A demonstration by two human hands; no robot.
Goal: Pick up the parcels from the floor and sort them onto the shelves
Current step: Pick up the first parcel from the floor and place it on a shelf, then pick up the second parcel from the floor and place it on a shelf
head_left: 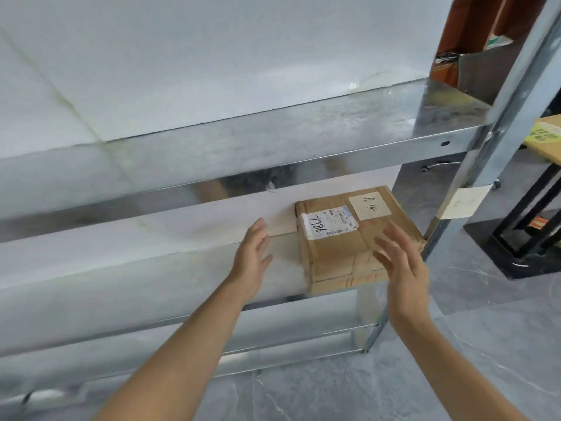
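Right hand's fingers are spread wide, empty, hovering over the near right corner of the taped brown cardboard parcel. Left hand is flat and loose, holding nothing, just left of it. The parcel sits at the right end of the white-lined metal shelf, near edge overhanging.
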